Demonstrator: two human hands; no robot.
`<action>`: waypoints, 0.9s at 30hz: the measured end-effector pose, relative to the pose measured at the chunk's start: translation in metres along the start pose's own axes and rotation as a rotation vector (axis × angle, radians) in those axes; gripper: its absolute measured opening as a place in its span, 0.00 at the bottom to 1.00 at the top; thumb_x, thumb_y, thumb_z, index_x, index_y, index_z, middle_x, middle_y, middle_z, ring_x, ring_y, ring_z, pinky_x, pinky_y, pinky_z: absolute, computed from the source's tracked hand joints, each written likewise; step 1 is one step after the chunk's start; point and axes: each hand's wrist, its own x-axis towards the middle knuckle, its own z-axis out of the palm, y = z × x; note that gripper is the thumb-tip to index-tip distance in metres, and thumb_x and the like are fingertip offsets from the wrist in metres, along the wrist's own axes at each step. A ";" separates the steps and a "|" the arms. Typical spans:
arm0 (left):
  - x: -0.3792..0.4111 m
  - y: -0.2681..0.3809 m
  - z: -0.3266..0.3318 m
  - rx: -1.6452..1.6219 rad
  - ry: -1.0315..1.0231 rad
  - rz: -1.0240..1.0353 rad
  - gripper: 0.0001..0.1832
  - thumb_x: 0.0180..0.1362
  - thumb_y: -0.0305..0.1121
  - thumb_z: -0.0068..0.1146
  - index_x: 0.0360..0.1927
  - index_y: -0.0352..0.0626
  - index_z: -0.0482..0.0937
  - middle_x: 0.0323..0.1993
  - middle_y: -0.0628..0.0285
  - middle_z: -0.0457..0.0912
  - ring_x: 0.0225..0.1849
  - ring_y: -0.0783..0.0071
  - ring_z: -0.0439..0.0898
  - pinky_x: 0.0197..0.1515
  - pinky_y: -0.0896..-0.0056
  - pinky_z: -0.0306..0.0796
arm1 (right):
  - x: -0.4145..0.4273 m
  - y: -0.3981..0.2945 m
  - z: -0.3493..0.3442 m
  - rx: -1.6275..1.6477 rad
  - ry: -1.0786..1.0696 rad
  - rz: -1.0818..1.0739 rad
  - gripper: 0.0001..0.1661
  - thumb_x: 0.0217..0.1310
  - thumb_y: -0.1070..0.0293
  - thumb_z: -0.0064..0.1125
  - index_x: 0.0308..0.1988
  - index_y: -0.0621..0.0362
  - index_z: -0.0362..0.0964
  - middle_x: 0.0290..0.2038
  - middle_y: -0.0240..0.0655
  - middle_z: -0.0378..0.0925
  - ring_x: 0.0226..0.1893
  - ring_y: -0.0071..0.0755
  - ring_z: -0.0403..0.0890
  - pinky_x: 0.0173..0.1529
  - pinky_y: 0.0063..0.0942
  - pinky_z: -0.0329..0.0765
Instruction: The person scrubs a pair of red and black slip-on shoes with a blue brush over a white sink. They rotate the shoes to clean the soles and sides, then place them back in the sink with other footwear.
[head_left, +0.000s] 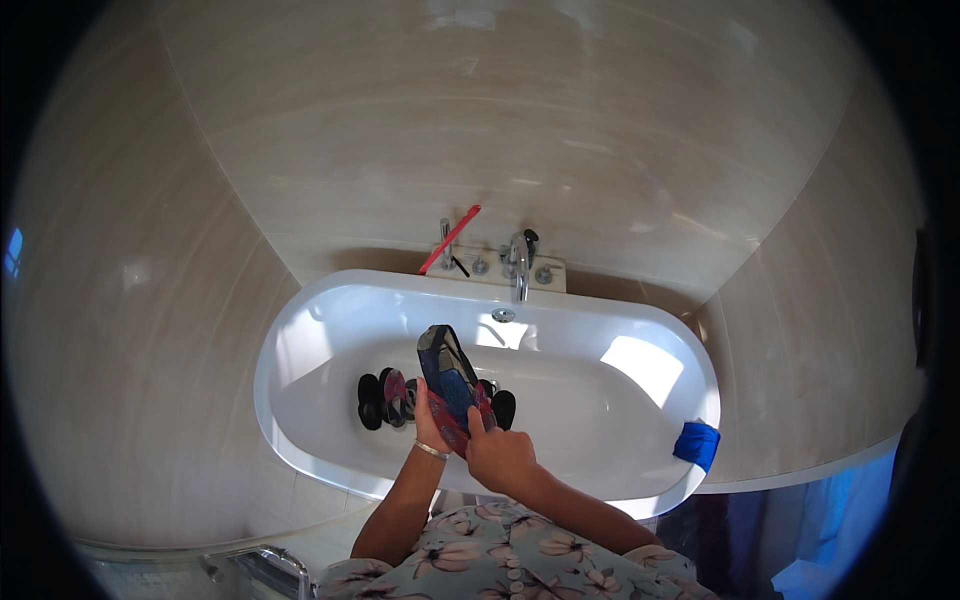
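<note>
A slip-on shoe (454, 386) with a blue insole and red patterned sides is held above the white bathtub (592, 405), its opening facing up. My left hand (429, 424), with a bracelet at the wrist, grips the shoe's left side. Over the near end, my right hand (501, 454) has its index finger at the opening and the other fingers curled against the shoe. Below on the tub floor, a black shoe (368, 401) and a red patterned shoe (392, 391) lie to the left. Another black shoe (504, 409) lies to the right, partly hidden.
Behind the tub, a ledge carries a chrome faucet (519, 266), a hand shower (445, 238) and a leaning red stick (454, 236). A blue cloth (697, 444) hangs over the right rim. A metal rail (281, 555) is at the lower left.
</note>
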 end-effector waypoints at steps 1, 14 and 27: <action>0.000 0.003 -0.004 0.011 0.015 0.002 0.44 0.61 0.76 0.42 0.59 0.45 0.75 0.52 0.49 0.82 0.52 0.45 0.81 0.58 0.39 0.75 | -0.002 -0.001 0.000 0.001 0.000 0.003 0.35 0.64 0.62 0.49 0.66 0.69 0.56 0.30 0.53 0.84 0.28 0.56 0.87 0.34 0.54 0.80; -0.001 0.000 -0.005 -0.016 -0.003 0.001 0.40 0.64 0.72 0.43 0.62 0.47 0.74 0.54 0.53 0.81 0.54 0.51 0.80 0.60 0.43 0.73 | 0.016 0.002 -0.007 -0.004 -0.040 -0.017 0.38 0.63 0.61 0.49 0.67 0.71 0.55 0.35 0.56 0.84 0.32 0.56 0.87 0.37 0.49 0.82; 0.001 -0.008 -0.005 0.033 0.022 -0.045 0.44 0.63 0.75 0.40 0.63 0.46 0.74 0.55 0.50 0.81 0.56 0.45 0.80 0.62 0.41 0.72 | 0.024 0.006 -0.009 0.004 0.016 -0.003 0.37 0.61 0.63 0.51 0.65 0.72 0.58 0.32 0.54 0.84 0.29 0.54 0.88 0.34 0.49 0.82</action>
